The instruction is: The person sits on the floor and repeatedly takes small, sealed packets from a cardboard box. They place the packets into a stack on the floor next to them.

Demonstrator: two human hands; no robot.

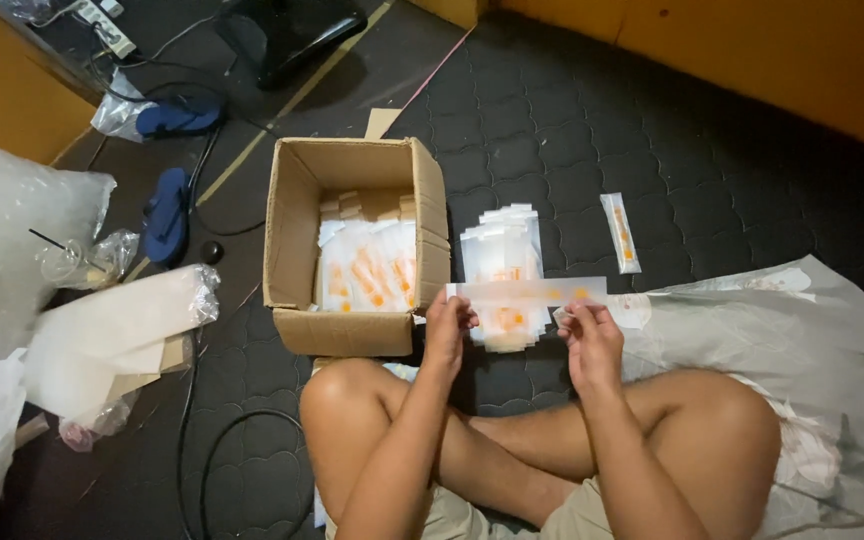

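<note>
1. Left hand (446, 325): raised above the crossed legs, fingers closed in a pinch grip on the left end of a long clear packet (527, 292).
2. Right hand (589, 335): just right of the left hand, fingertips pinched on the lower edge of the same packet, toward its right end.
3. Long clear packet: held level between both hands, in front of the knees, above a stack of packets; translucent, with small orange parts showing inside.
4. Stack of packets (502, 250): lying on the dark quilted mattress (712, 170), just right of the cardboard box and directly behind the held packet; clear wrappers with orange contents.
5. Cardboard box (287, 215): open, flaps up, left of the stack; filled with more clear packets of orange pieces, standing in rows.
6. Single packet (620, 232): narrow, lying alone on the mattress, right of the stack and apart from it.
7. Large plastic bag (812, 340): crumpled, spread beside and under the right leg.
8. Plastic sleeve of white sheets (117, 330): lying left of the box, on the floor.
9. Blue sandals (167, 215): two, near the upper left, beside black cables.
10. Bubble wrap bundle (2, 230): at the far left edge.
</note>
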